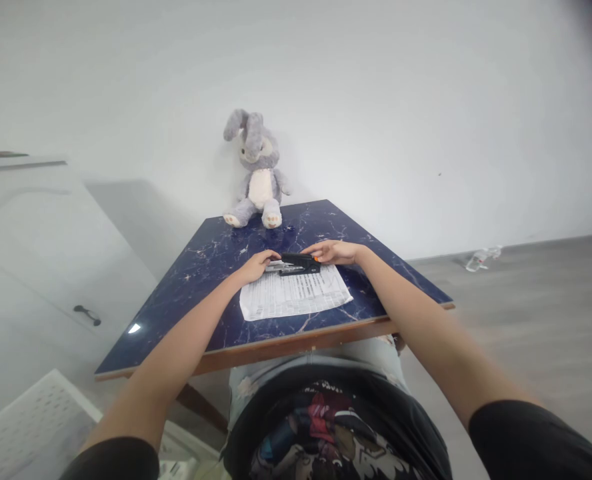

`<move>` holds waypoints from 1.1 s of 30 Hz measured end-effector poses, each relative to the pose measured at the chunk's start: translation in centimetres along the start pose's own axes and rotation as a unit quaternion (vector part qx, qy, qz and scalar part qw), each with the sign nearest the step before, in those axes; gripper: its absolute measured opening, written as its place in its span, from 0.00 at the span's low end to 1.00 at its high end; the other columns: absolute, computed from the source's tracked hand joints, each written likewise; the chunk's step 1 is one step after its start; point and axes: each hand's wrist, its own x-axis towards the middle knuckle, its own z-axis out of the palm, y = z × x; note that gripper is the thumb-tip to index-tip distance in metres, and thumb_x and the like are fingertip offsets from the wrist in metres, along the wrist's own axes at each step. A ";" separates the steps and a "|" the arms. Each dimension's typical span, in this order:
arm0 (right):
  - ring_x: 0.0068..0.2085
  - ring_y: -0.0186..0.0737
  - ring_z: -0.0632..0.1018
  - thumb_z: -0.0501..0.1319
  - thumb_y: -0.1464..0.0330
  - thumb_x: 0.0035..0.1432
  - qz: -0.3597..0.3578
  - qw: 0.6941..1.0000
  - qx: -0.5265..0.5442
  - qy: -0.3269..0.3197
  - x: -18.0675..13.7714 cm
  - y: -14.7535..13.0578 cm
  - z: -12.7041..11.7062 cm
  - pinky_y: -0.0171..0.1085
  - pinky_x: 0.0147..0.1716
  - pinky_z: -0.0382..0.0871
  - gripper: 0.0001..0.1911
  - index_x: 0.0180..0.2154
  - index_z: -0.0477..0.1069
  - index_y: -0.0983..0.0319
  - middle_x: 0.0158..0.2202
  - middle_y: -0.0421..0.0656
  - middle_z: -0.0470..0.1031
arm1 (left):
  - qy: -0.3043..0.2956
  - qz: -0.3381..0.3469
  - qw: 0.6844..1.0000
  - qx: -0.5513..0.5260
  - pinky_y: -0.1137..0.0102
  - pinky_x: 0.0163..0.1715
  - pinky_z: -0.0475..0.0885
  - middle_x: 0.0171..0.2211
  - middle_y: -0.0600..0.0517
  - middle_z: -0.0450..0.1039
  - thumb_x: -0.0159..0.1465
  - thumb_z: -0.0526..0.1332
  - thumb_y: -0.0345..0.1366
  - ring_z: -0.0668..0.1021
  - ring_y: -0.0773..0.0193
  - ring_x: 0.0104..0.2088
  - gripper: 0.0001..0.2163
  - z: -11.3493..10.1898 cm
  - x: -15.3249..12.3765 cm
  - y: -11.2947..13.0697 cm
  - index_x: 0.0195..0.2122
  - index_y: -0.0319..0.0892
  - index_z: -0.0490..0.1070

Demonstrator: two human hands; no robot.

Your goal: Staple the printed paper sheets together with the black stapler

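One marbled blue table (179, 280) bears paper (293, 297) beside a white wall (401, 120).

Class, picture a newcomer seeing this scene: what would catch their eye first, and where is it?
Probably the grey plush rabbit, sitting at the far edge of the dark blue table before a pale wall. Next, the black stapler at the far part of the printed paper, between the left hand and the right hand.
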 end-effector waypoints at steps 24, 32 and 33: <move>0.56 0.43 0.80 0.68 0.75 0.57 -0.007 1.000 0.002 -0.003 -0.2 -0.2 0.3 0.45 0.63 0.67 0.29 0.61 0.73 0.62 0.56 0.49 0.81 | 0.000 -0.001 0.999 -0.037 0.56 0.60 0.71 0.50 0.46 0.81 0.67 0.53 0.32 0.80 0.55 0.53 0.15 -0.6 0.0 0.4 0.50 0.42 0.76; 0.56 0.44 0.80 0.68 0.75 0.57 -0.004 1.000 -0.006 0.002 -0.2 -0.4 0.4 0.45 0.63 0.68 0.29 0.61 0.73 0.62 0.56 0.49 0.81 | 0.015 0.002 0.999 -0.052 0.57 0.57 0.72 0.49 0.45 0.81 0.68 0.57 0.36 0.81 0.55 0.51 0.13 -0.8 -0.2 1.3 0.48 0.41 0.77; 0.56 0.45 0.80 0.68 0.74 0.57 -0.003 1.000 -0.007 0.003 -0.2 -0.4 0.4 0.45 0.63 0.68 0.29 0.61 0.73 0.62 0.56 0.49 0.81 | 0.017 0.002 0.998 -0.060 0.58 0.56 0.73 0.48 0.45 0.81 0.67 0.57 0.36 0.81 0.55 0.49 0.13 -0.9 -0.2 1.3 0.48 0.41 0.77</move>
